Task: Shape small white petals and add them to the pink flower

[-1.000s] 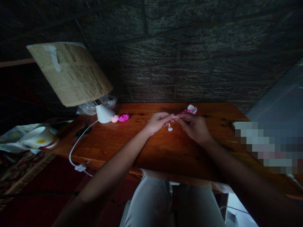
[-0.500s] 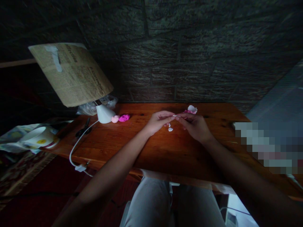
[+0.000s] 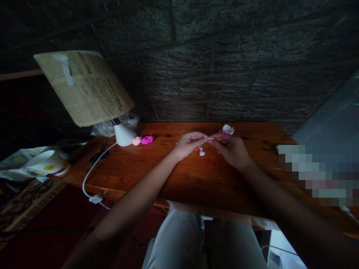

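My left hand [image 3: 188,145] and my right hand [image 3: 231,149] meet over the middle of the wooden table [image 3: 179,179]. Both are closed, fingertips pinching a small, thin white piece [image 3: 208,138] between them; its material is too small to make out. Just below the fingers, small white bits [image 3: 202,153] lie on the wood. Behind my right hand sits a pink and white crumpled piece [image 3: 228,129], partly hidden by the fingers.
To the left stands a lamp with a newspaper-print shade [image 3: 86,87] and white base [image 3: 123,135]. Beside it lie a pale pink lump [image 3: 137,141] and a bright pink lump [image 3: 147,139]. Dark scissors [image 3: 98,154], a white cord [image 3: 86,179] and a paper cup [image 3: 47,162] are farther left.
Both hands stay in nearly the same place, with only slight finger movement around the white piece. The things on the table have not moved.
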A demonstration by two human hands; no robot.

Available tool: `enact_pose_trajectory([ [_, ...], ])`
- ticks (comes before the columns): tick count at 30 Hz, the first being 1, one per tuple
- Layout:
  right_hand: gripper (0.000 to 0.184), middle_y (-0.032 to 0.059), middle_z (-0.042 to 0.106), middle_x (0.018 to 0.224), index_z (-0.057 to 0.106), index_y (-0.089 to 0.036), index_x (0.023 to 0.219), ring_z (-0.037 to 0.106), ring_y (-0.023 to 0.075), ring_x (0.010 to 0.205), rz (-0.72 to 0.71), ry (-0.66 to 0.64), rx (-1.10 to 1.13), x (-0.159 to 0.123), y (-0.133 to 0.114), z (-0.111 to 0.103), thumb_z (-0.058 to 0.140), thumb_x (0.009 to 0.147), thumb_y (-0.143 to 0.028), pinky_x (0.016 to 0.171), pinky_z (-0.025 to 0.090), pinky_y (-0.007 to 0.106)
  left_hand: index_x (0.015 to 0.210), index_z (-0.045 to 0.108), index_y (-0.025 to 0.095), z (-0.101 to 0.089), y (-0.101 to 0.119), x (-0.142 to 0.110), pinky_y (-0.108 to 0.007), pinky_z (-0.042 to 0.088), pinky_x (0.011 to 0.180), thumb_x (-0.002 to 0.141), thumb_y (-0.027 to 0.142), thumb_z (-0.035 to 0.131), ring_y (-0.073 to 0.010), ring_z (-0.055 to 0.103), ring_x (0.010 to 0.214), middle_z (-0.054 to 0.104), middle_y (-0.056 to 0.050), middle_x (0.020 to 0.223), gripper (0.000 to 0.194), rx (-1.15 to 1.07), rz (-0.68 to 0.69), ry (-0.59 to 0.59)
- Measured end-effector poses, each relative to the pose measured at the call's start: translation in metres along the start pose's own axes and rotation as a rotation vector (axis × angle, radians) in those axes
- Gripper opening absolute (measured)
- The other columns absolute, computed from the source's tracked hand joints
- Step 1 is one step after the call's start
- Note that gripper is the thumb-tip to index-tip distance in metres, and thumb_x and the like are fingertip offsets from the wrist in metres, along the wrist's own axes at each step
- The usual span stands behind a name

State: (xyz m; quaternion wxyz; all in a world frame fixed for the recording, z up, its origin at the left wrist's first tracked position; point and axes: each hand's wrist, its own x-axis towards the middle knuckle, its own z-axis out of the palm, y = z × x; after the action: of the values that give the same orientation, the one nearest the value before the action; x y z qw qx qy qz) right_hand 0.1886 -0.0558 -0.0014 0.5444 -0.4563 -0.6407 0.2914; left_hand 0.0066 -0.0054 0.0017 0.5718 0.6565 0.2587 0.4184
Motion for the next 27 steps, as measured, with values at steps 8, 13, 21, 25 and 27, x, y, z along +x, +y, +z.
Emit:
enact_pose_trajectory([
  [8,0.042,0.0067,0.076,0.080,0.077,-0.018,0.090,0.056,0.0131,0.050,0.008,0.011,0.021,-0.0003,0.0009,0.0015,0.078,0.076,-0.057,0.046,0.044,0.028,0.085,0.071,0.014,0.0001,0.0004,-0.0006,-0.021,0.035,0.052,0.071,0.049,0.084,-0.0056,0.050,0.055,0.068,0.000,0.071,0.040,-0.024,-0.016,0.001],
  [13,0.040,0.0079,0.079,0.086,0.078,-0.019,0.090,0.059,0.0139,0.054,-0.036,0.041,-0.048,0.0000,0.0018,0.0010,0.077,0.078,-0.057,0.047,0.044,0.027,0.085,0.070,0.014,-0.0009,-0.0011,0.0003,-0.021,0.035,0.051,0.072,0.051,0.083,-0.0048,0.049,0.054,0.069,0.000,0.073,0.041,-0.033,-0.022,0.010],
  [21,0.033,0.0045,0.075,0.072,0.080,-0.019,0.090,0.054,0.0130,0.049,-0.044,0.031,-0.057,-0.0019,0.0009,0.0012,0.075,0.080,-0.050,0.047,0.041,0.027,0.088,0.070,0.014,0.0011,-0.0006,-0.0004,-0.020,0.035,0.051,0.068,0.047,0.086,-0.0048,0.052,0.054,0.068,0.001,0.072,0.042,-0.057,-0.012,0.021],
  [25,0.032,0.0046,0.076,0.074,0.080,-0.019,0.091,0.053,0.0128,0.049,-0.043,0.035,-0.046,-0.0022,0.0010,0.0022,0.076,0.080,-0.049,0.047,0.042,0.027,0.086,0.070,0.015,0.0002,-0.0012,-0.0008,-0.021,0.035,0.052,0.072,0.046,0.084,-0.0050,0.050,0.055,0.067,0.001,0.073,0.037,-0.045,-0.011,0.014],
  [27,0.031,0.0044,0.076,0.073,0.080,-0.019,0.090,0.054,0.0129,0.049,-0.054,0.034,-0.055,-0.0022,0.0001,0.0026,0.076,0.080,-0.048,0.047,0.041,0.027,0.084,0.070,0.015,0.0001,-0.0014,-0.0008,-0.022,0.035,0.053,0.074,0.046,0.082,-0.0052,0.048,0.055,0.066,0.001,0.073,0.035,-0.036,-0.005,-0.001],
])
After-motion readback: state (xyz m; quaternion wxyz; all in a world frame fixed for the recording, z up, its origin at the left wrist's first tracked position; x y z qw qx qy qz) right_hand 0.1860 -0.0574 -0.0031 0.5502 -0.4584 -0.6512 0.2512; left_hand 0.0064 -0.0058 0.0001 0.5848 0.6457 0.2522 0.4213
